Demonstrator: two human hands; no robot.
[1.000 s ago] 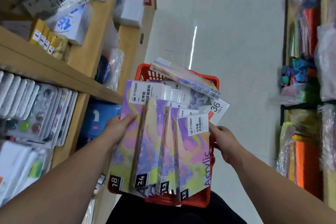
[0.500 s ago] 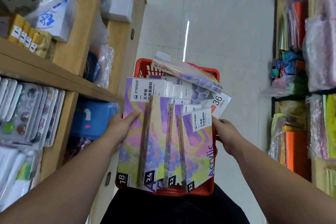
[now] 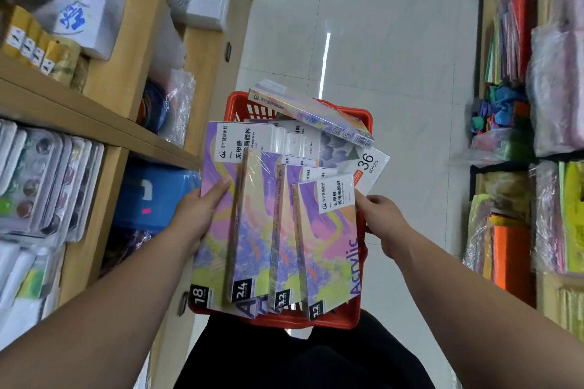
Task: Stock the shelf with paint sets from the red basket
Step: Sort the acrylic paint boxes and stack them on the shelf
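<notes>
While the red basket [image 3: 294,322] sat low in the centre of the frame, against the person's dark-clothed lap or waist, it was crammed with shrink-wrapped acrylic paint sets standing on end and fanned like cards. The left hand [image 3: 196,215] gripped the 18-colour set [image 3: 215,230] at the left of the fan, thumb laid across its face and fingers hidden beneath. The right hand [image 3: 384,221] sat at the right edge of the front 12-colour set [image 3: 328,246], its fingers curled out of sight behind the box, so I could not tell whether it held that set or the basket's rim. Between them leaned the 24-colour set [image 3: 249,230] and a second 12-colour set [image 3: 284,230]. A 36-colour set [image 3: 369,164] poked out at the upper right of the basket, and one long box [image 3: 313,118] lay tilted across the far rim.

The wooden shelf [image 3: 79,117] ran along the left of the frame, with watercolour palettes [image 3: 47,183] packed upright under it.

The risks looked plain. Pulling the 18-colour set free would probably drag its slick-wrapped neighbours along, since they overlapped it. The long box on the far rim seemed poorly seated and could slide to the floor if the basket tipped. One-handed support might let the basket tilt.
</notes>
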